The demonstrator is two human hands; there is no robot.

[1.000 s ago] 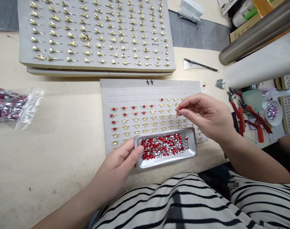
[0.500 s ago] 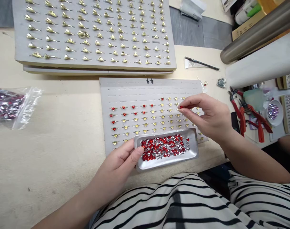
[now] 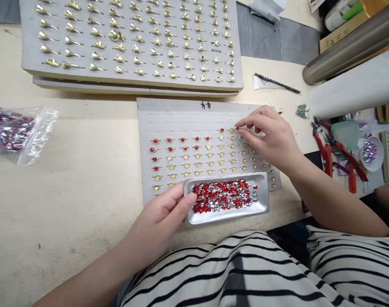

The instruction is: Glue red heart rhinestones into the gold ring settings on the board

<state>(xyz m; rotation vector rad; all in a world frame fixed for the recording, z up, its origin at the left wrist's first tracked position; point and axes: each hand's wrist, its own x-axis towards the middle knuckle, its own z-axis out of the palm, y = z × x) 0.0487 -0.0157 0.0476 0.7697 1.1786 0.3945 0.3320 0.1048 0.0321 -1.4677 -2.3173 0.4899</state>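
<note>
My left hand (image 3: 170, 213) grips the left end of a silver tray (image 3: 228, 217) filled with small red and silver-backed stones (image 3: 220, 196). My right hand (image 3: 267, 136) pinches one red stone (image 3: 237, 128) between thumb and forefinger, just over the top row of rings. Under both hands lies a grey foam board (image 3: 178, 117) with rows of gold rings. Several rings at its left and top hold red heart stones (image 3: 169, 139); the others show bare gold heart settings (image 3: 208, 146). The tray covers the lower part of the board.
A thicker foam board (image 3: 130, 76) full of gold rings lies behind. At the left is a plastic bag (image 3: 18, 132) of red stones. To the right are a black pencil (image 3: 277, 83), red-handled pliers (image 3: 350, 162), a white bowl (image 3: 371, 153) and large rolls (image 3: 357, 81).
My right hand has moved up and slightly left across the board with the red stone. My left hand still holds the tray. The whole view has shifted a little.
</note>
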